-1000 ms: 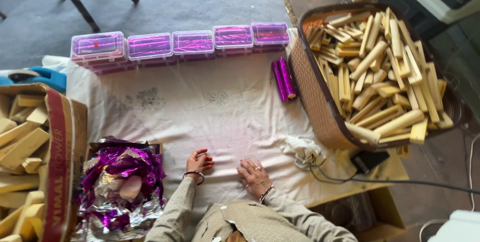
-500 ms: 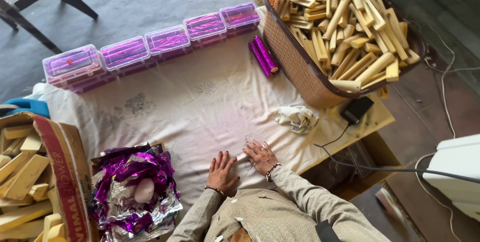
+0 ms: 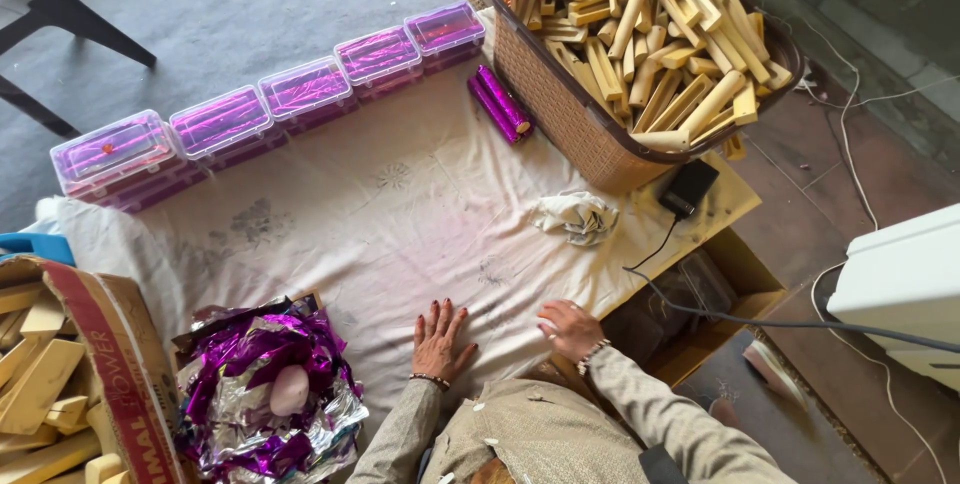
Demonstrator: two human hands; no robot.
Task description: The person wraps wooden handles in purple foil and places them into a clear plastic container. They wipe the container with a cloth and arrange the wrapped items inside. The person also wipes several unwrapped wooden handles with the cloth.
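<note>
My left hand (image 3: 438,340) lies flat, palm down, fingers spread, on the white cloth (image 3: 380,204) near its front edge. My right hand (image 3: 570,327) rests at the cloth's front right edge with fingers curled loosely, holding nothing. To the left of my left hand sits a heap of crumpled purple and silver foil (image 3: 262,389). Two foil-wrapped purple sticks (image 3: 499,102) lie at the far side of the cloth, beside a brown woven basket (image 3: 560,109) full of pale wooden sticks (image 3: 650,34).
Several clear boxes with purple contents (image 3: 265,99) line the cloth's far edge. A cardboard box of wooden blocks (image 3: 60,374) stands at left. A crumpled white rag (image 3: 572,215), a black adapter (image 3: 686,188) with cable, and a white appliance (image 3: 900,294) lie at right.
The view has swung left and tilted. My right hand slid rightward to the cloth's edge and curled. My left hand opened from a loose fist and now lies flat.
</note>
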